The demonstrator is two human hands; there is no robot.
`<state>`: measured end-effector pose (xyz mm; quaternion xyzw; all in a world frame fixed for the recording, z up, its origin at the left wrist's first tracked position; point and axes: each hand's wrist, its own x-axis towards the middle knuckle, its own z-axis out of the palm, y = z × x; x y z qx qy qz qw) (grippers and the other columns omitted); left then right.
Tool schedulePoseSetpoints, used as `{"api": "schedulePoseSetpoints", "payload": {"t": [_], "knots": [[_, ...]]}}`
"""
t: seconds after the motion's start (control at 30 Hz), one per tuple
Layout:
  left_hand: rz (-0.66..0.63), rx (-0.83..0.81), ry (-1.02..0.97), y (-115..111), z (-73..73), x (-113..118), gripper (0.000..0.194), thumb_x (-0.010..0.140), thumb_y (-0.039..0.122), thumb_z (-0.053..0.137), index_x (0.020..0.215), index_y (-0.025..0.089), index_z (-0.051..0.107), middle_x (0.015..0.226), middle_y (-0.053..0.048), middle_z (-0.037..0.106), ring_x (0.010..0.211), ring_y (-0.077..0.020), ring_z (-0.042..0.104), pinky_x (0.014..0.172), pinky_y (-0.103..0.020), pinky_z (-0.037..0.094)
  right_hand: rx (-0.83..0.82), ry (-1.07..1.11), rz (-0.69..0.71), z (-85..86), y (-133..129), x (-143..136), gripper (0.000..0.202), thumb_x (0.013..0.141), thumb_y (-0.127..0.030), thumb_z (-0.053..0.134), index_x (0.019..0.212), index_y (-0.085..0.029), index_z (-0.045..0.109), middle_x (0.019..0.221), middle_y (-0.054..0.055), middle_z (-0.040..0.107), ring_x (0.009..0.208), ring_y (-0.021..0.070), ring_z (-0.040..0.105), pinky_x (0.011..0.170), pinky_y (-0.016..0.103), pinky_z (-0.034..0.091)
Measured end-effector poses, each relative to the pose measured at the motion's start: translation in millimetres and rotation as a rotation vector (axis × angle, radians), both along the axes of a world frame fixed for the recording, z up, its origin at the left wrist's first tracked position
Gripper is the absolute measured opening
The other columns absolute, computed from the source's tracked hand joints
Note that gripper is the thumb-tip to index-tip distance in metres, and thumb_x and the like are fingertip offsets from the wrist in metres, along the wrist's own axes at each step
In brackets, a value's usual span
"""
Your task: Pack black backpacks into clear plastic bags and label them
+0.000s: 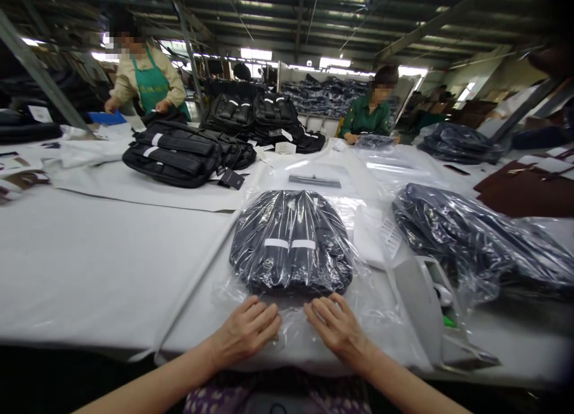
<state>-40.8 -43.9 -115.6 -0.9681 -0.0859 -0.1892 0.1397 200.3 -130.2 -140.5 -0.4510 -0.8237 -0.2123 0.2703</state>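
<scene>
Here, both of the person's own hands lie at the near edge of a black bag [291,270] covered in clear plastic [376,309], which sits centrally on the white surface [94,258]. The left hand [250,329] has its fingers bent and close together on the film, just beside the bag's near-left edge. The right hand [334,329] mirrors it near the right part of that edge, fingers curled and slightly parted. Whether either pinches the film cannot be told. Two white bands [304,244] cross the bag's straps under the plastic.

To the right stand a grey holder [415,309] and, beyond it, more plastic-wrapped dark goods [475,240]. Farther left lies an unwrapped black bag [179,154] with a dark tag [231,179] beside it. Across the surface, one co-worker wears a green apron [152,82]; another, in a green top [370,116], is near other wrapped goods.
</scene>
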Motion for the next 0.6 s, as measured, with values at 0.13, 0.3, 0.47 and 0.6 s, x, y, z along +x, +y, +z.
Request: {"api": "schedulePoseSetpoints", "payload": {"t": [0.13, 0.3, 0.47, 0.6], "knots": [[0.038, 0.071, -0.044, 4.1, 7.1, 1.1, 0.026, 0.090, 0.007, 0.037, 0.105, 0.011, 0.058, 0.099, -0.011, 0.064, 0.075, -0.0171, 0.058, 0.068, -0.032, 0.046, -0.008, -0.022, 0.116, 8.4, 10.4, 10.7, 0.024, 0.090, -0.009, 0.040, 0.097, -0.010, 0.063, 0.098, 0.009, 0.066, 0.093, 0.0192, 0.058, 0.087, 0.041, 0.043], [-0.091, 0.074, -0.011, 14.8, 18.3, 5.7, 0.012, 0.087, 0.012, 0.050, 0.091, 0.014, 0.062, 0.113, -0.008, 0.064, 0.087, -0.0175, 0.059, 0.078, -0.032, 0.047, -0.007, -0.092, 0.230, 14.2, 17.5, 21.5, 0.019, 0.088, -0.010, 0.047, 0.095, -0.012, 0.064, 0.116, 0.009, 0.063, 0.110, 0.0254, 0.054, 0.093, 0.046, 0.045], [-0.143, -0.240, 0.070, 28.7, 2.5, 7.6, 0.017, 0.089, 0.011, 0.044, 0.088, 0.013, 0.061, 0.116, -0.012, 0.063, 0.087, -0.0185, 0.062, 0.074, -0.029, 0.050, -0.049, -0.082, 0.319, -4.0, 28.1, 27.6, 0.018, 0.088, -0.012, 0.047, 0.097, -0.013, 0.063, 0.111, 0.009, 0.066, 0.111, 0.0245, 0.056, 0.093, 0.043, 0.049], [0.045, -0.872, 0.012, 39.2, -7.1, 11.3, 0.027, 0.092, 0.021, 0.035, 0.101, 0.017, 0.060, 0.102, -0.006, 0.069, 0.084, -0.0155, 0.065, 0.074, -0.024, 0.049, -0.170, 0.142, 0.389, -14.0, 41.7, 28.7, 0.022, 0.090, -0.010, 0.041, 0.099, -0.013, 0.060, 0.099, 0.009, 0.069, 0.100, 0.0169, 0.062, 0.090, 0.033, 0.051]]}}
